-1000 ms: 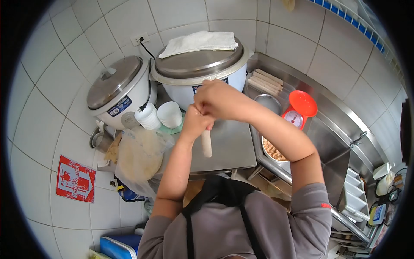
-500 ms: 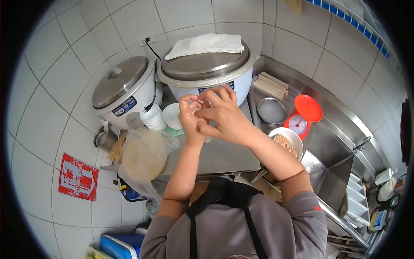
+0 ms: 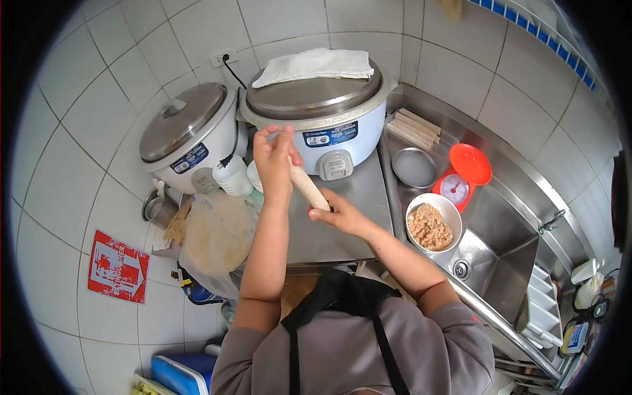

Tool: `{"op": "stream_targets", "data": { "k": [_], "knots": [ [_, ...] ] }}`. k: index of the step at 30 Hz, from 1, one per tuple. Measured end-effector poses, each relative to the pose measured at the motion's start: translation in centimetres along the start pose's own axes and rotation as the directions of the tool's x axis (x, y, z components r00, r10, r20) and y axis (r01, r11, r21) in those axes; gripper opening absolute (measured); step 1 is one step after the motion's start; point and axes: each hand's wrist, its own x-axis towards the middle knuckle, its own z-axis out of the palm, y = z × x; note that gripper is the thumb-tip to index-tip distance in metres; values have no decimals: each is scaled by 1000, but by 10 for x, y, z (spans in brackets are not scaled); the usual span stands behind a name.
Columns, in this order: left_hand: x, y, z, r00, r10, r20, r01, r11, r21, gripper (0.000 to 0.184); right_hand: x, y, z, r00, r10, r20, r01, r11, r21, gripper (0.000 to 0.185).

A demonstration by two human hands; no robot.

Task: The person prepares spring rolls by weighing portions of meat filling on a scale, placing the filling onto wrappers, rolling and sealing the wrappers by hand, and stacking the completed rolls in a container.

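Observation:
A pale, uncooked spring roll (image 3: 307,186) slants above the steel counter between my two hands. Its upper end rests against the palm and curled fingers of my left hand (image 3: 273,161). At the lower end, my right hand (image 3: 340,214) grips it between thumb and fingers. Several similar rolls (image 3: 413,128) lie in a tray at the back right. Right of my right hand stands a white bowl (image 3: 454,209) with a ground filling (image 3: 429,228). Left of my left forearm is a plastic bag with round, pale wrappers (image 3: 217,234).
Two rice cookers (image 3: 336,155) (image 3: 181,138) stand against the tiled wall, the larger with a folded white cloth (image 3: 315,67) on its lid. A round metal pan (image 3: 415,168) and a red kitchen scale (image 3: 454,189) sit beside the sink (image 3: 503,253). White containers (image 3: 232,176) stand behind the bag.
My hands were close together with the fingers overlapping. Now the right hand has moved down and holds the roll's lower end, and the roll shows clearly. More of the filling bowl is visible.

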Motion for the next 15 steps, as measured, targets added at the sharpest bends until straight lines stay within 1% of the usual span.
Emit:
{"op": "stream_targets", "data": {
  "k": [1,3,4,5,6,8,9,12,13,15],
  "knots": [
    [1,1,-2,1000,11,-11,-11,999,-44,35,1,1,-2,999,0,37,-3,996,91,40],
    [-1,14,6,993,-93,-67,70,955,-288,41,6,-1,-12,994,-12,107,-17,963,269,36],
    [-2,20,11,985,-149,-82,103,908,-405,45,6,-5,-17,985,3,174,-68,927,369,37],
    [-4,19,10,973,-213,-85,167,912,-374,46,4,-11,-22,971,11,240,-124,878,462,39],
    [-8,9,4,976,-213,44,215,911,-351,42,2,-16,-25,952,10,305,-183,819,544,40],
    [-15,-25,-16,931,-208,300,297,909,-292,37,1,-13,-22,909,-18,415,-296,673,678,41],
    [-17,-30,-18,896,-211,391,387,802,-455,28,-1,-12,-19,883,-40,467,-357,587,727,41],
    [-15,-33,-19,964,-221,151,262,897,-355,26,-12,-16,-12,949,-40,314,-200,692,693,43],
    [-16,-29,-10,977,-197,-79,169,947,-272,29,-12,-13,-11,990,-21,142,-50,879,475,43],
    [-13,-25,-8,970,-182,-159,124,939,-322,31,-6,0,-17,995,16,98,-54,914,401,40]
  ]
}}
